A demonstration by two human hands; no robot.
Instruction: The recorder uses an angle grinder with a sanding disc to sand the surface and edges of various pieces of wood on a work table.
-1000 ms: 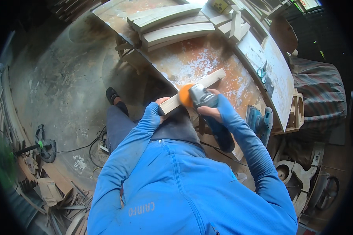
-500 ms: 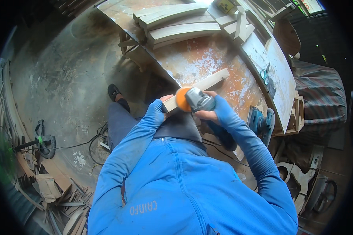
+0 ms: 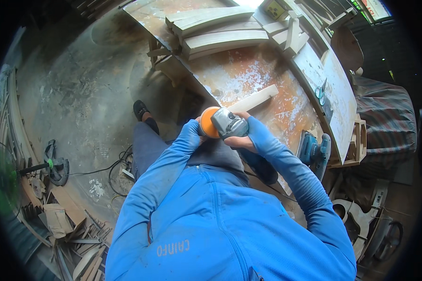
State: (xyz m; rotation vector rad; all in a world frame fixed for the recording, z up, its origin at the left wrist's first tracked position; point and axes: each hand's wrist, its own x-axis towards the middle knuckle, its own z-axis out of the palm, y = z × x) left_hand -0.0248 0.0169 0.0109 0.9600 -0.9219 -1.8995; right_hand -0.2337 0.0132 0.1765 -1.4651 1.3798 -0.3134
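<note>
My right hand point(image 3: 240, 141) is closed round the body of an angle grinder point(image 3: 231, 124) with a grey metal head. Its orange disc point(image 3: 209, 122) lies over the near end of a pale wooden piece point(image 3: 255, 99) and hides that end. The wooden piece slants away to the right, its far part over the worktable point(image 3: 248, 70). My left hand point(image 3: 198, 126) is at the near end of the wood, gripping it just left of the disc. Most of the left fingers are hidden behind the disc.
Curved wooden pieces point(image 3: 225, 41) are stacked on the far part of the table. Scissors point(image 3: 320, 92) lie on the white board at the right. A blue power sander point(image 3: 309, 149) stands near my right forearm. Cables point(image 3: 113, 167), wood scraps point(image 3: 86, 243) and a fan point(image 3: 14, 173) are at the left.
The grinder has moved left and toward the near end of the wood, so the disc now covers that end. The whole view has shifted slightly.
</note>
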